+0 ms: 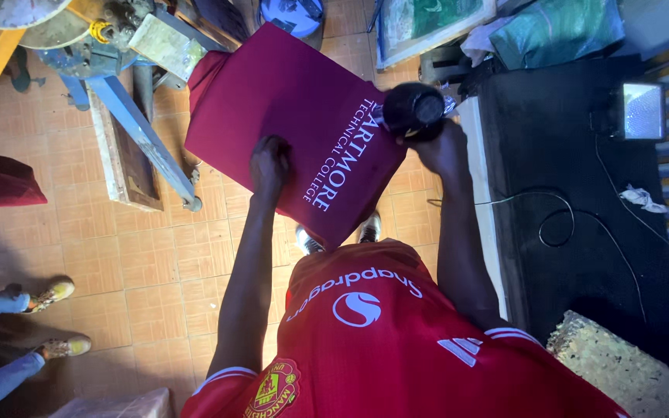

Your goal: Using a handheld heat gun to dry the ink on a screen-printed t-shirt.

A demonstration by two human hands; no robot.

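- My left hand (270, 166) grips the lower edge of a maroon garment (288, 124) stretched flat over a board, fingers curled onto the cloth, so the panel with white printed lettering stays taut and tilted up toward me.
- The garment fills the upper middle of the frame, one corner pointing down toward my shoes (340, 232), which peek out just beneath it.
- My right hand (443, 147) is clenched around a black heat gun (413, 110), its round end facing the camera, held just at the right edge of the cloth near the top of the lettering. I judge I hold it that close so the warm air lands on the print rather than on the bare fabric.
- To the right of the frame runs a black-topped table (582, 209) with a thin cable (559, 224) looping across it and a small lamp (643, 110) near its far edge; a rough yellowish sponge block (613, 364) sits at its lower corner.
- In the upper left stands a blue-legged metal press frame (129, 116) over the tiled floor (156, 263).
- At the left edge, another person's legs in jeans and tan shoes (54, 292) stand well apart from me.
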